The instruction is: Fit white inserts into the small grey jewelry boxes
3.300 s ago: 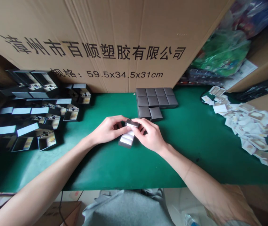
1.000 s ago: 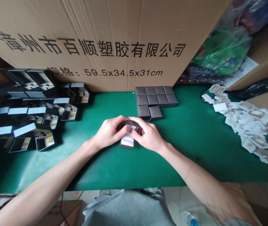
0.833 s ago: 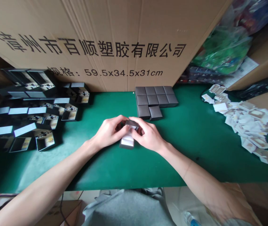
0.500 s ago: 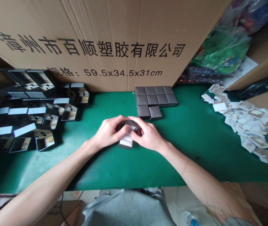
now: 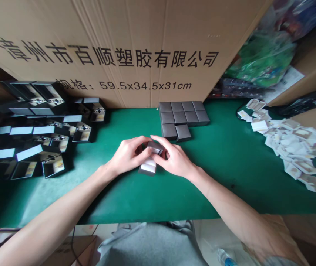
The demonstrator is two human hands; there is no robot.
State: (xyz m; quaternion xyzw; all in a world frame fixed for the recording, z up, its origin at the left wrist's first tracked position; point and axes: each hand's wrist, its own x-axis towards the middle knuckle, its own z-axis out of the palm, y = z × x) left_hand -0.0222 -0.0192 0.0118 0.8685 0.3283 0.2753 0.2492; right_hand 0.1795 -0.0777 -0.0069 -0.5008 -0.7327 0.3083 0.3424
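Observation:
A small dark hinged box (image 5: 147, 171) lies open at the middle of the green table, showing a white lining. My left hand (image 5: 133, 153) grips it from the left, its thumb laid across the white inside. From the other side my right hand (image 5: 173, 157) holds the same box, thumb on the lining and index finger over the far edge. Fingers cover much of the box's middle. Beyond my hands, several closed dark boxes (image 5: 184, 114) sit packed together in rows.
Open dark boxes (image 5: 54, 164) are stacked at the left. White inserts (image 5: 291, 144) form a loose heap at the right. A large printed cardboard carton (image 5: 119, 37) stands along the back of the green table (image 5: 113, 207). Plastic bags (image 5: 263, 55) lie at the back right.
Hardly anything differs. The near end of the open box has shifted very slightly to the left; both hands keep their grip.

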